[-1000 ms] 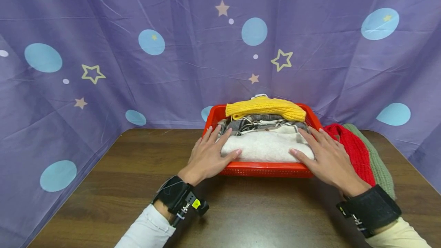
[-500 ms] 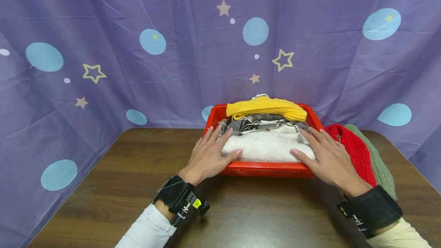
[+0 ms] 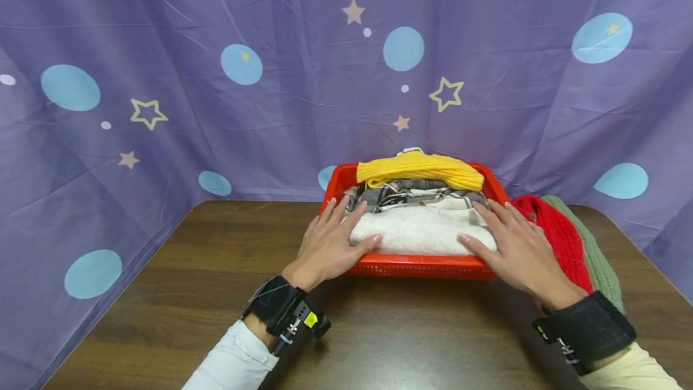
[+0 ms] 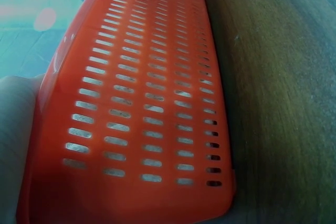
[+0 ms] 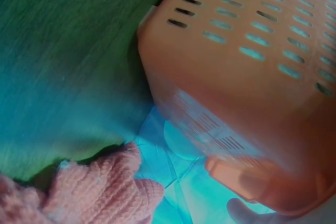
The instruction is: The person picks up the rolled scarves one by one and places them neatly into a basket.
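A red plastic basket [image 3: 422, 260] with slotted walls holds folded clothing. At its front lies a white fleecy folded garment [image 3: 417, 230], with grey plaid cloth [image 3: 400, 188] behind it. A yellow ribbed knit [image 3: 422, 170] lies across the back. My left hand [image 3: 329, 245] rests over the front left corner, fingers spread and thumb on the white garment. At the front right corner my right hand [image 3: 514, 248] lies likewise, fingers extended. Neither hand grips anything. Both wrist views mostly show the basket's slotted side [image 4: 131, 87], and little of the hands.
To the right of the basket, a red knit [image 3: 560, 239] and a green knit [image 3: 602, 266] lie on the brown wooden table [image 3: 216, 269], partly behind my right hand. A purple curtain [image 3: 303, 107] with stars and dots hangs close behind the basket.
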A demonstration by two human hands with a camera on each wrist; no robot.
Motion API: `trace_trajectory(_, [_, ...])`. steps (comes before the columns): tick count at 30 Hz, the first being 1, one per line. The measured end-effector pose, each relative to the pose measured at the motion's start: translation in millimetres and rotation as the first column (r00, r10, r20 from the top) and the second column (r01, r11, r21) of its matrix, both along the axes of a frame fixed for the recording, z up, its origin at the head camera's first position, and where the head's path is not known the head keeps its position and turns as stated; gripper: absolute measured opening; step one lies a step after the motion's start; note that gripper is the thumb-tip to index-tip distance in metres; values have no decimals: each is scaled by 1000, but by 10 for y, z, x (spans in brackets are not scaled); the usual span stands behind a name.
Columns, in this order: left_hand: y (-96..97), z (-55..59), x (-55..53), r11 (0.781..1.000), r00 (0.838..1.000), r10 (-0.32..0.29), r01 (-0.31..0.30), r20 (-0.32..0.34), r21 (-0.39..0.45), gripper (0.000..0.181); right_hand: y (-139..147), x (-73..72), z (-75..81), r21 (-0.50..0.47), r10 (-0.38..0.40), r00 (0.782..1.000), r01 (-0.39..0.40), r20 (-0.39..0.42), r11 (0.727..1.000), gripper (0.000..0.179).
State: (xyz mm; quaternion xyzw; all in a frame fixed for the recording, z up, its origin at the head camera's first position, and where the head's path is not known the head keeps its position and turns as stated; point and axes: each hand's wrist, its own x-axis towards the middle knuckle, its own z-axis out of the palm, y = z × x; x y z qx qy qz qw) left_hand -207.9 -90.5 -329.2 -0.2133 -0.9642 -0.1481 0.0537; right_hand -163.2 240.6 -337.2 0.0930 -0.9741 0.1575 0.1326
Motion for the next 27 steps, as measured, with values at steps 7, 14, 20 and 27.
trace_trajectory(7, [31, 7, -11, 1000, 1000, -14, 14, 0, 9, 80, 24, 15, -1, 2, -14, 1000, 14, -1, 1000, 87])
trace_trajectory(14, [18, 1, -10, 1000, 1000, -8, 8, 1, 10, 79, 50, 12, 17, -45, 33, 998, -36, -59, 998, 85])
trace_trajectory(20, [-1, -10, 2, 1000, 1000, -1, 1, 0, 4, 79, 175, 46, 79, -165, 72, 991, -90, -114, 982, 77])
trace_trajectory(27, [3, -8, -8, 1000, 1000, 0, 0, -2, 14, 80, 720, -3, 131, -169, -79, 991, 60, -108, 984, 60])
